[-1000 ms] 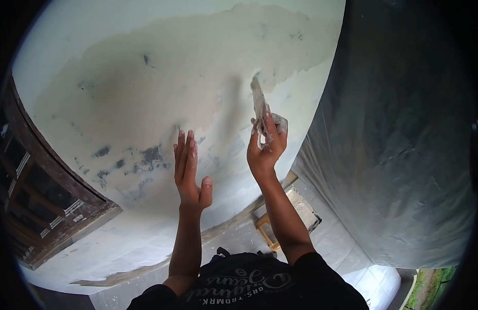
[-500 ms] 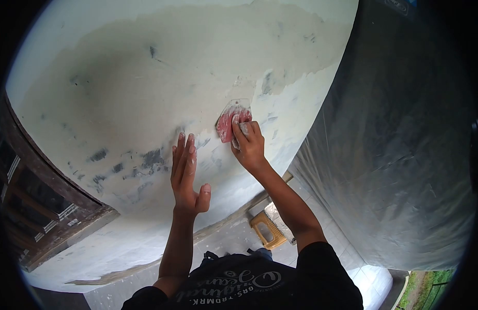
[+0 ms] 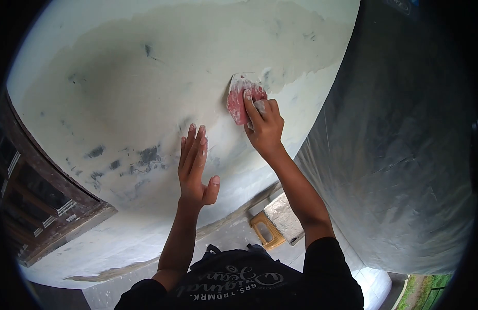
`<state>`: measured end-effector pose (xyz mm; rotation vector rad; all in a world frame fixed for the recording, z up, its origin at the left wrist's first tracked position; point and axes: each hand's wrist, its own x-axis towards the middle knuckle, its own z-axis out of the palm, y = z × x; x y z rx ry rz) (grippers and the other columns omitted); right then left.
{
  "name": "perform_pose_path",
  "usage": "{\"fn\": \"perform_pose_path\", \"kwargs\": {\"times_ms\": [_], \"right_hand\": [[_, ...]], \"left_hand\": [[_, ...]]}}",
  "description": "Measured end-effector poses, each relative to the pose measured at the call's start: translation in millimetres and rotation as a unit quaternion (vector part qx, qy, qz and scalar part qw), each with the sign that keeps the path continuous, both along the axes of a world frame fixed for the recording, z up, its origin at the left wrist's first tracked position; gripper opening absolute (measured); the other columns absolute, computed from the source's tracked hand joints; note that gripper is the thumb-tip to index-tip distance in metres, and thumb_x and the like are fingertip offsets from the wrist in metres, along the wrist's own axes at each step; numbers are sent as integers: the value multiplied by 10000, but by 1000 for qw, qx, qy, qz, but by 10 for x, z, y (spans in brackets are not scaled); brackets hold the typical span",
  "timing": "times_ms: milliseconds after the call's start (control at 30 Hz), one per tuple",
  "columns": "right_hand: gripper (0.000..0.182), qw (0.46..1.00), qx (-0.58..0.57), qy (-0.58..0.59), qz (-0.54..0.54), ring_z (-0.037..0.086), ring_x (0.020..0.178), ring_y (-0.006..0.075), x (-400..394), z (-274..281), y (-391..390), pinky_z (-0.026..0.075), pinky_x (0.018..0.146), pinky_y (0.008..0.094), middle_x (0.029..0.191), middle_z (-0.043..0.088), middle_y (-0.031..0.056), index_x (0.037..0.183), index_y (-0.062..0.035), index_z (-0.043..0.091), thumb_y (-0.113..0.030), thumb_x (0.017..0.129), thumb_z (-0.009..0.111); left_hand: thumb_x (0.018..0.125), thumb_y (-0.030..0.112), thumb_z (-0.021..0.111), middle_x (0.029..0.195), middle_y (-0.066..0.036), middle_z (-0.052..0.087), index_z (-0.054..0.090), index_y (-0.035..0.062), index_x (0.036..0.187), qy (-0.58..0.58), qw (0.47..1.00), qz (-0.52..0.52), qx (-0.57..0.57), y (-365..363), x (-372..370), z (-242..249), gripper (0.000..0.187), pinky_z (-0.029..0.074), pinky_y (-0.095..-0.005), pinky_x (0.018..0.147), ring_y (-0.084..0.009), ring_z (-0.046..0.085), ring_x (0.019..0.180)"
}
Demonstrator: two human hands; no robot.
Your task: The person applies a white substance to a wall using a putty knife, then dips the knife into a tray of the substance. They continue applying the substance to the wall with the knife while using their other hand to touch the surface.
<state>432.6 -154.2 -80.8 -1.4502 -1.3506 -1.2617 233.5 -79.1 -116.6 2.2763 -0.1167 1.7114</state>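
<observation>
My right hand (image 3: 266, 123) grips a red putty scraper (image 3: 236, 107) caked with white filler, its broad end pressed close against the wall (image 3: 140, 88). The index finger lies stretched along the scraper's face. Lower and to the left, my left hand (image 3: 193, 169) holds nothing; its fingers point up and the thumb stands apart, with whitish smears on the fingertips. A large damp-looking beige patch covers the upper wall. Dark grey blotches (image 3: 148, 155) show through the pale coating left of my left hand.
A dark wooden window frame (image 3: 89, 212) borders the wall at lower left. Translucent plastic sheeting (image 3: 394, 150) hangs along the right. On the floor below stand a yellow plastic stool (image 3: 274, 235) and a whitish, stained block-like object (image 3: 286, 216). Grass (image 3: 427, 289) shows at lower right.
My right hand has slid up and to the right along the wall with the scraper. My left hand has shifted slightly up and to the right, still open.
</observation>
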Motion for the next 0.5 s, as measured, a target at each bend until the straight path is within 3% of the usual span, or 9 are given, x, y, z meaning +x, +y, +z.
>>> {"fn": "perform_pose_path", "kwargs": {"times_ms": [100,267,333,400,500], "right_hand": [[659,997,-58,-42,2,565,841,319,88,-101,128,528,597,376,956,559,141,1197,3,613,19,546,716],[623,988,-125,-77,43,582,950,314,205,-637,79,544,566,352,1011,566,150,1204,1,618,-48,591,720],[658,988,-120,-84,54,581,880,302,185,-781,-52,531,553,358,959,565,140,1205,3,618,-25,558,732],[696,984,-114,-15,134,564,783,287,218,-789,-213,509,534,358,893,556,125,1189,3,630,1,504,750],[706,990,-25,-50,129,531,698,270,255,-321,-187,461,493,345,839,542,115,1156,4,649,22,456,745]], "left_hand": [[842,281,440,1454,-246,425,376,14,1452,-13,1000,13,4,-1,58,-22,669,182,-574,1141,-453,332,1386],[840,293,438,1448,-264,423,367,4,1454,-38,998,56,13,51,154,-80,682,171,-570,1144,-460,332,1384],[840,299,438,1447,-275,419,364,4,1455,-80,993,80,33,71,211,-104,687,161,-564,1147,-467,330,1382],[845,305,433,1440,-274,429,362,4,1455,-89,991,95,28,30,245,-110,684,156,-559,1149,-475,334,1377],[852,312,427,1430,-277,439,356,2,1457,-114,988,100,29,-14,314,-104,684,154,-556,1150,-479,341,1372]]}}
